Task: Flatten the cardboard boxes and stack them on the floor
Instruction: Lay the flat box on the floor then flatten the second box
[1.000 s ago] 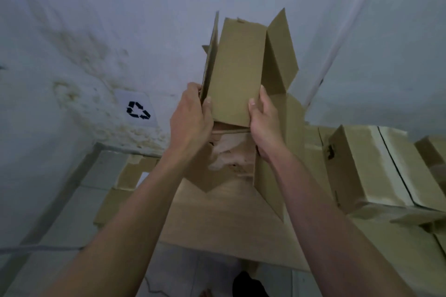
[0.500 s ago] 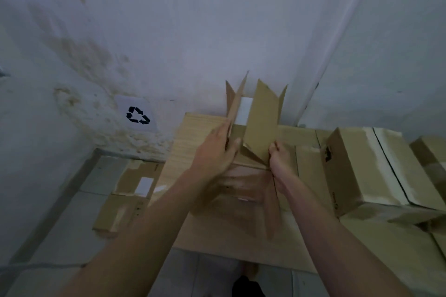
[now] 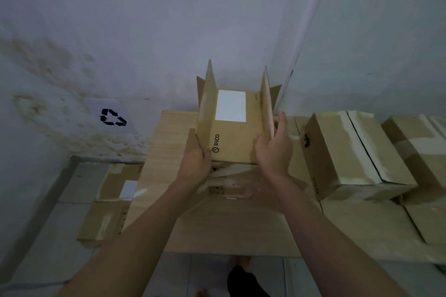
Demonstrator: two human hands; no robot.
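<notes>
Head view: the PICO-branded cardboard box (image 3: pixel 231 137) sits on the wooden table (image 3: pixel 169 142), printed panel facing up with a white label (image 3: pixel 231 105) on it. Its long flaps (image 3: pixel 209 103) stand upright on either side, and its end flaps splay out at the far end. The left hand (image 3: pixel 196 164) grips the near left corner, thumb curled over the panel. The right hand (image 3: pixel 274 152) lies against the outside of the right flap with fingers straight and spread. Judged from this hold, both hands brace the sides so the box can be pressed flat. No contents are visible in it. Flattened boxes (image 3: pixel 108 202) lie stacked on the floor (image 3: pixel 45 236) left of the table, under a recycling sign (image 3: pixel 113 117). Taped, unflattened boxes (image 3: pixel 350 154) stand to the right; their contents cannot be seen.
</notes>
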